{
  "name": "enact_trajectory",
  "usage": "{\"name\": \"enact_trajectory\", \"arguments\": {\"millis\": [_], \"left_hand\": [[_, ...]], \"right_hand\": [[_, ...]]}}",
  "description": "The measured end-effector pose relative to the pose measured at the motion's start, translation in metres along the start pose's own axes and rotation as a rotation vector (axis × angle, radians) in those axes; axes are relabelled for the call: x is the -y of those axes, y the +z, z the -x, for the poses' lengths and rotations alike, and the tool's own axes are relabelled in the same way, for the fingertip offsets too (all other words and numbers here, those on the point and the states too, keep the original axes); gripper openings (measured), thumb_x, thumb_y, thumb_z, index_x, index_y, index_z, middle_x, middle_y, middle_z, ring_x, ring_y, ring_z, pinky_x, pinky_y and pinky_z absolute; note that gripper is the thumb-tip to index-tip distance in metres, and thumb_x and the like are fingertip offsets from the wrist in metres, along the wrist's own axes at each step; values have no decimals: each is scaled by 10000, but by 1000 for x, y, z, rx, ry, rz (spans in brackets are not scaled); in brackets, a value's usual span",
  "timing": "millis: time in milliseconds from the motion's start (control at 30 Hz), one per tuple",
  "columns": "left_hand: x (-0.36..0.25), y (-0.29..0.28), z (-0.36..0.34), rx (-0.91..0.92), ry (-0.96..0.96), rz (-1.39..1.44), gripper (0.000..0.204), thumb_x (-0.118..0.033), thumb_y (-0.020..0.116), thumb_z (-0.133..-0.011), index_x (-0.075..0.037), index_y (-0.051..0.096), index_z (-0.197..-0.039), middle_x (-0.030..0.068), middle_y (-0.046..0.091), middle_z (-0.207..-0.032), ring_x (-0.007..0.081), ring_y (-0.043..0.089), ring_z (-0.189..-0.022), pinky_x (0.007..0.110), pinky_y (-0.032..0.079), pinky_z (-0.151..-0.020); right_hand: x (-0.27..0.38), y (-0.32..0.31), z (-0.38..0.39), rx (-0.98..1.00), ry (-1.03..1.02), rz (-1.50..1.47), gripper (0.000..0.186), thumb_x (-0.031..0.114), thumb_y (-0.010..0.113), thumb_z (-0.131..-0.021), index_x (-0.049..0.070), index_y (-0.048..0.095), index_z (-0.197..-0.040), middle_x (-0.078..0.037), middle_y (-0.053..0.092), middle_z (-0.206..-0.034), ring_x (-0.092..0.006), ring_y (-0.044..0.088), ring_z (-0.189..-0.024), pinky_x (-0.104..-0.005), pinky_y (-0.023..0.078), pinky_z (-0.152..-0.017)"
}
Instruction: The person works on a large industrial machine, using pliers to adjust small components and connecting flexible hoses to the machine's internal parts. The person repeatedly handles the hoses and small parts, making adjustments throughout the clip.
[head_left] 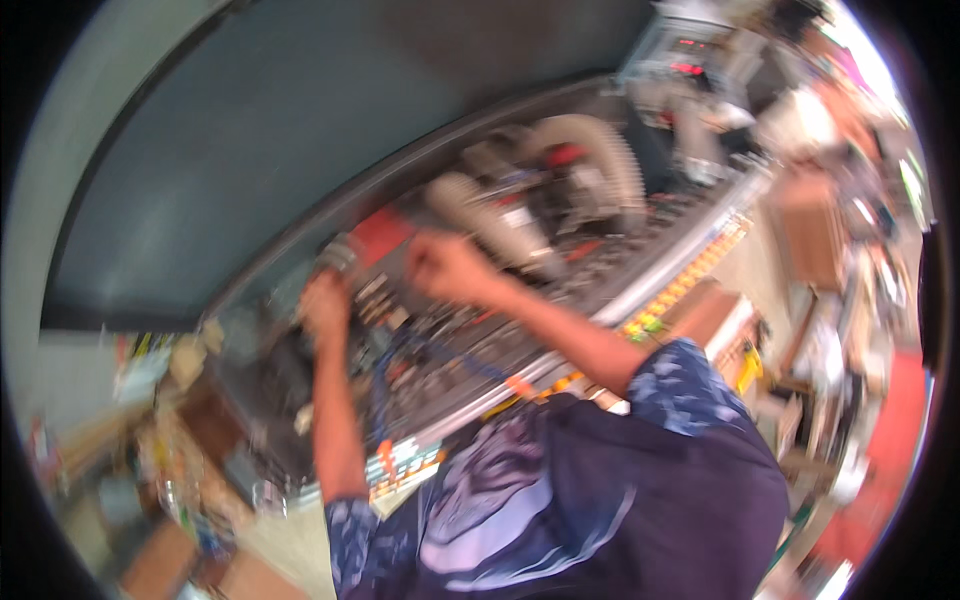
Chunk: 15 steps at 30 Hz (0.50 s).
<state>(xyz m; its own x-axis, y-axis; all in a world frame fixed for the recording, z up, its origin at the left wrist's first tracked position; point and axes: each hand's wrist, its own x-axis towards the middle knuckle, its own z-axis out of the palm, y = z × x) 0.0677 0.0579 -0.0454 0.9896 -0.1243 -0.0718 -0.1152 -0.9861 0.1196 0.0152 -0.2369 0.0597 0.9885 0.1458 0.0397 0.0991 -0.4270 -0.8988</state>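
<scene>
Motion blurs the whole view. My left hand (327, 303) is closed at the left part of a long machine bed, against a grey rounded piece (340, 254) whose kind I cannot make out. To its right, my right hand (450, 268) is over the bed, its fingers smeared, so whether it holds anything is unclear. A flat red piece (381, 235) lies between and just beyond the two hands. Beige ribbed hoses (610, 165) curve over the machinery beyond my right hand. Nearer me, a blue cord (380, 385) with orange ends hangs across the bed.
A large dark panel (300, 140) rises behind the bed. Along the near side runs a pale metal edge (660, 250) with a yellow patterned strip. Cardboard boxes (808, 230) and clutter stand at the right, with more boxes (165, 560) at the lower left.
</scene>
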Motion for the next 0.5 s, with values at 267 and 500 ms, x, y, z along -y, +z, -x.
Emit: {"name": "enact_trajectory", "arguments": {"millis": [267, 500], "left_hand": [[-21, -5, -7, -8, 91, 69, 246, -218, 691, -992, -5, 770, -1087, 258, 779, -1057, 470, 761, -928, 568, 589, -809], [7, -23, -8, -106, 105, 276, 284, -244, 659, -1049, 27, 734, -1083, 251, 754, -1026, 409, 743, -967, 532, 569, -849]], "right_hand": [[24, -102, 144, -208, 263, -465, 87, 70, 664, -1018, 23, 624, -1080, -41, 692, -920, -115, 700, -704, -308, 601, -631], [48, -101, 195, -320, 232, -609, 243, 133, 573, -1102, 3, 691, -1270, -18, 718, -926, -91, 711, -724, -278, 591, -658]]}}
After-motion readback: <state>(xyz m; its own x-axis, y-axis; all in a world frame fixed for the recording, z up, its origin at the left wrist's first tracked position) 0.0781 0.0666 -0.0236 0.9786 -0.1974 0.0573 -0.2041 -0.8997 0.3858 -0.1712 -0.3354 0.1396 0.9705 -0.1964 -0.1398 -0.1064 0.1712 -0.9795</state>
